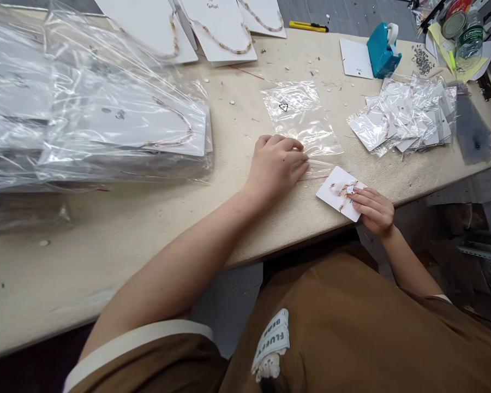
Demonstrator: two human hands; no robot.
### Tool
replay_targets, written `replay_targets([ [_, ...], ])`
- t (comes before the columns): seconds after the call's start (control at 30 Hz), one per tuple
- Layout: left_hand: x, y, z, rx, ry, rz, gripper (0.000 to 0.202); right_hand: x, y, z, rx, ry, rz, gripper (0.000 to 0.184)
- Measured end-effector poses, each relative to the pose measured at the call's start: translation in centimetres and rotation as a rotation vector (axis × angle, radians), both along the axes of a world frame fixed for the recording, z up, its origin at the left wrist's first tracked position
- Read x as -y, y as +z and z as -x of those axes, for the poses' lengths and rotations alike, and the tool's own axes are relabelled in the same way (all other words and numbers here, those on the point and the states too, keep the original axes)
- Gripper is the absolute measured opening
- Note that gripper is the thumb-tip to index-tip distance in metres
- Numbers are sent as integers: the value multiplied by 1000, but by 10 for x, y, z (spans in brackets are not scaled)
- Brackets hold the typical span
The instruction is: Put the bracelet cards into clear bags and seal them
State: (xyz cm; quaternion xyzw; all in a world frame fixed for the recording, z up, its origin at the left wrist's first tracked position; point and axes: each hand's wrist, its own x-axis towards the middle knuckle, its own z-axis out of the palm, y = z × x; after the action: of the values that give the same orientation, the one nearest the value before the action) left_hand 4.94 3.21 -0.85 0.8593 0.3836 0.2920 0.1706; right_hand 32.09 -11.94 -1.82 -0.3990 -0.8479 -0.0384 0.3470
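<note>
My left hand (277,165) rests on the table with its fingers curled, their tips pinching the near edge of a clear plastic bag (300,117) that lies flat in front of me. My right hand (372,208) grips a small white card (336,191) with gold jewellery fixed to it, fingertips on the card's right side near the table's front edge. The card lies just right of the bag's open end.
A big stack of bagged white cards (85,120) fills the left. A pile of small bagged cards (409,114) lies at right. A teal tape dispenser (382,50), a water bottle (470,38), a yellow pen (309,25) and necklace cards (225,27) sit at the back.
</note>
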Motion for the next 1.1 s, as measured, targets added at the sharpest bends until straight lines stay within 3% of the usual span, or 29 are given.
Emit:
replay_targets([
  [0.13, 0, -1, -2, 14, -14, -34, 24, 2, -1, -1, 0, -6, -2, 27],
  [0.33, 3, 2, -8, -30, -204, -38, 22, 3, 0, -3, 24, 15, 1, 28],
  [0.63, 3, -3, -13, 28, -108, 28, 20, 4, -1, -3, 27, 24, 7, 28],
  [0.9, 5, 3, -14, -19, -187, -6, 16, 5, -1, -1, 16, 22, -9, 27],
  [1.1, 5, 1, -19, 35, -117, 83, 18, 6, -2, -3, 8, 10, 14, 26],
])
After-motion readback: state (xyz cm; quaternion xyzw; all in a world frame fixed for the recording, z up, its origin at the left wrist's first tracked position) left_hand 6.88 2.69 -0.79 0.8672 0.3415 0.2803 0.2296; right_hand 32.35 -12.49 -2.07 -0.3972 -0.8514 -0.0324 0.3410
